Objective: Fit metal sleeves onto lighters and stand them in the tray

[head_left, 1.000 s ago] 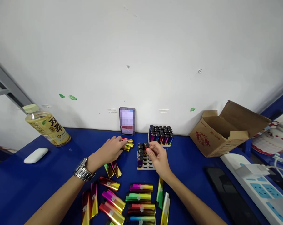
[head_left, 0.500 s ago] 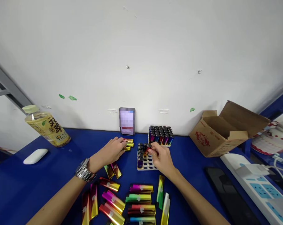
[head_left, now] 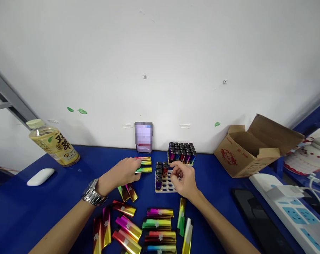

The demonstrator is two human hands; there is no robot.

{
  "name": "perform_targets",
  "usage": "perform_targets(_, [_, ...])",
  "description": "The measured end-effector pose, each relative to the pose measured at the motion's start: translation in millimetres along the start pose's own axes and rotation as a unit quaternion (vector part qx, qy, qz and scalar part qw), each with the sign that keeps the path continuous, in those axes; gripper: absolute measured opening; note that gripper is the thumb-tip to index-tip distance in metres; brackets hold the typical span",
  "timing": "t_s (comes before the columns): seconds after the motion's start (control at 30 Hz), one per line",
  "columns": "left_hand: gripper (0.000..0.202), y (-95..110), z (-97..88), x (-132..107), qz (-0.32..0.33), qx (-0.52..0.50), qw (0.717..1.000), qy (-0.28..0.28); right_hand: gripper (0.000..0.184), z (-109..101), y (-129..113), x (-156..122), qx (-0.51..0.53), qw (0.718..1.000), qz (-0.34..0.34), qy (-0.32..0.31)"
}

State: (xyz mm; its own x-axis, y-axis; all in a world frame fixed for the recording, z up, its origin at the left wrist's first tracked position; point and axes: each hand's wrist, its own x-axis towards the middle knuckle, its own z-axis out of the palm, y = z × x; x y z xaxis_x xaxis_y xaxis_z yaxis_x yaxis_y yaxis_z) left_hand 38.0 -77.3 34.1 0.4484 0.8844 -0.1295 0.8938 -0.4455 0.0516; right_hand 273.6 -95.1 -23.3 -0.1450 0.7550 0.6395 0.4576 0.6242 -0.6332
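Observation:
On the left, my left hand (head_left: 125, 172) is closed over the ends of several shiny lighters (head_left: 144, 170), whose yellow and green ends stick out past the fingers. A white rack with holes (head_left: 168, 188) stands in the middle, with dark-topped lighters (head_left: 159, 181) upright in its left part. My right hand (head_left: 185, 179) hovers over the rack's right side, fingers bent and thumb apart, with nothing visible between them. Close to its fingertips a red lighter (head_left: 165, 170) stands in the rack. More metallic lighters (head_left: 160, 223) lie in loose groups nearer to me.
A filled rack of lighters (head_left: 182, 152) stands behind, near the wall. A phone (head_left: 143, 137) leans there. To the right are an open cardboard box (head_left: 235, 153), a dark phone (head_left: 258, 215) and a power strip (head_left: 292, 211). A bottle (head_left: 55, 144) and white case (head_left: 40, 176) stand left.
My right hand has let go of a lighter, which now stands in the rack, and moved slightly right. My left hand has shifted a little left, and the lighters by it have moved.

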Motion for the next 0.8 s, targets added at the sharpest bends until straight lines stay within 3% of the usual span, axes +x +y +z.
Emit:
perform_targets(0.17, [0.02,8.6,-17.3,-10.6,0.042,-0.134,0.984,0.112,0.016,-2.2,-21.3,6.8,-0.004,0.991,-0.104,0.081])
perform_targets(0.37, [0.028,30.6,-32.0,-28.9,0.106,-0.219,0.945,0.218,0.037,2.3,-53.9,12.2,-0.034,0.994,-0.105,-0.007])
perform_targets(0.5, [0.031,46.1,-34.1,-33.0,0.154,-0.258,0.934,0.193,0.022,4.3,-59.5,9.9,-0.013,0.992,-0.12,-0.034])
perform_targets(0.57, [0.033,45.9,-36.5,-31.2,0.151,-0.262,0.932,0.2,0.019,2.7,-54.9,8.4,0.034,0.997,-0.066,-0.021])
perform_targets(0.63, [0.032,38.2,-38.1,-26.5,0.114,-0.256,0.932,0.229,0.014,0.7,-45.3,8.2,0.12,0.992,0.042,0.001])
perform_targets(0.7, [0.034,24.3,-35.2,-19.1,0.067,-0.23,0.946,0.218,0.021,-0.1,-32.3,9.6,0.236,0.961,0.142,0.021])
perform_targets(0.8, [0.035,0.1,-18.3,-4.6,0.031,-0.152,0.98,0.125,0.044,2.3,-13.9,13.4,0.372,0.892,0.253,0.035])
